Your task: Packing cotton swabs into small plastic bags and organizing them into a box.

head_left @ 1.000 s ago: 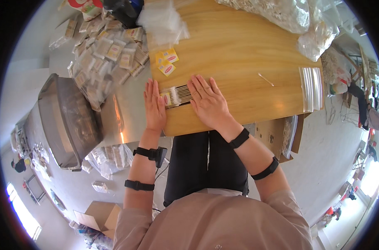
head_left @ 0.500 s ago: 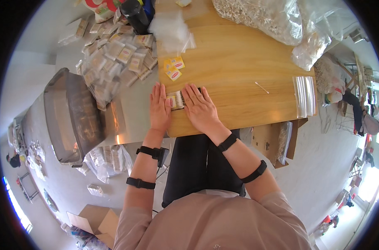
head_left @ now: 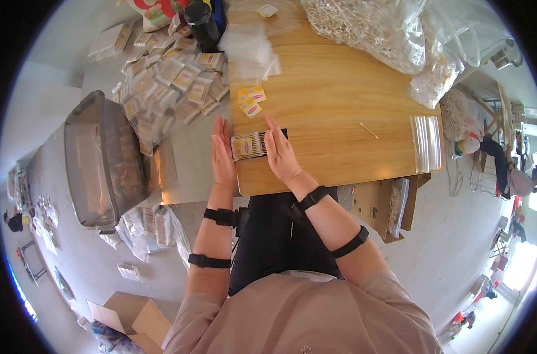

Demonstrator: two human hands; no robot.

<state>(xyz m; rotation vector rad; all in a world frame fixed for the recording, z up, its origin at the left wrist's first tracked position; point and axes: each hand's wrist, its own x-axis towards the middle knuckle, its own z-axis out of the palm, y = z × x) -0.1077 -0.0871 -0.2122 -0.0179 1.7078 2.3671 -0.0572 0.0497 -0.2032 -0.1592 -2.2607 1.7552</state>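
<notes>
A flat pack of cotton swabs with a yellow card point(head_left: 245, 145) lies at the table's left front corner, between my two hands. My left hand point(head_left: 223, 156) stands on edge along the pack's left end, fingers stretched and held together. At the other end is my right hand point(head_left: 281, 154), tilted on its edge, with straight fingers pointing away from me. A black flat piece point(head_left: 283, 134) shows at the pack's right, partly hidden by that hand. Just beyond the pack lie several small yellow cards point(head_left: 252, 108). A single loose cotton swab point(head_left: 369, 130) rests farther right.
Many filled swab packs point(head_left: 162, 82) are heaped at the left, by a black bottle point(head_left: 202, 26). A grey plastic bin point(head_left: 91, 165) stands at the left. Clear bags point(head_left: 426, 144) lie at the table's right edge. A large bag of swabs point(head_left: 368, 29) sits at the far right.
Both hands have turned from lying flatter to standing more on edge. More of the swab pack and the black piece now shows between and beside them.
</notes>
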